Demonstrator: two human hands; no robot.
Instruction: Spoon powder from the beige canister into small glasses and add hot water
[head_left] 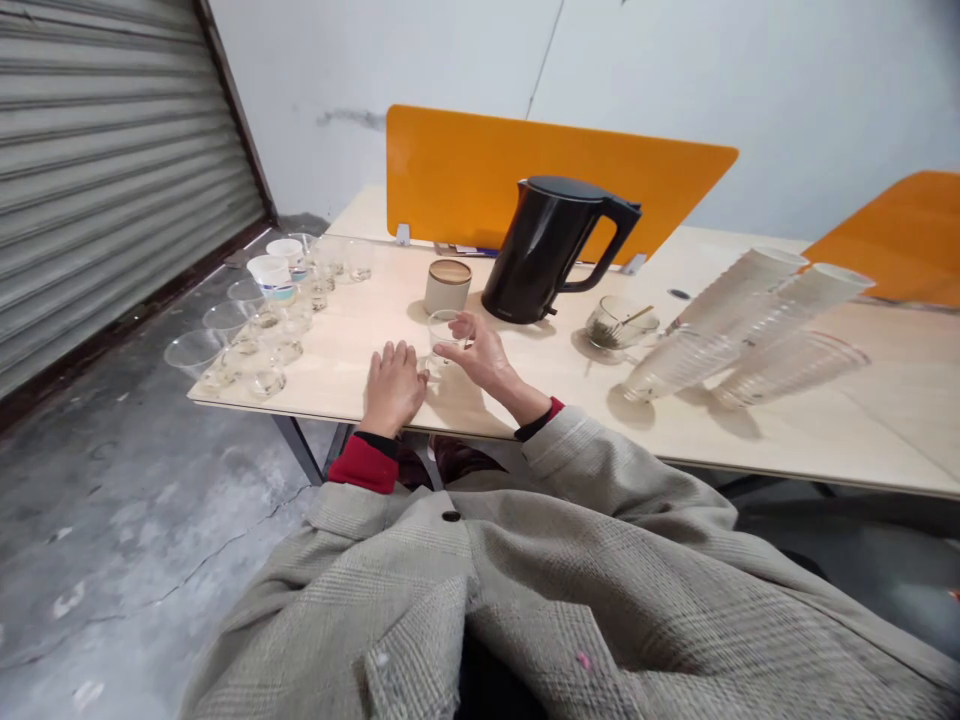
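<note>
Light wood table (825,440) spans mid-frame, left to right. Grey roller shutter (112,150) fills the upper left. Orange divider panel (480,170) stands upright on the table's far side, upper centre. Right of centre: two stacks of clear cups (735,320) lying on their sides, side by side, mouths pointing to the upper right. Black kettle (547,250) upright just in front of the divider, lid shut, handle to the right. Left end of the table: cluster of loose clear cups (255,345) standing upright along the edge, two white tubs (271,272) among them at the back. Some of those cups look to have a bit of something in the bottom, but they're too small to be sure. Beige canister (448,285) with a wooden lid sits just left of the kettle. Glass bowl (613,325) holding dark leaves and a spoon sits just right of the kettle, near the closed ends of the stacks. Left hand (394,385) lies palm down on the tabletop, fingers loosely together, holding nothing. Right hand (484,355) is just beside it, thumb and fingertips pinching a small clear cup (442,345) near its rim. That cup stands upright on the table, centre frame, in front of the canister and between the two hands.
</note>
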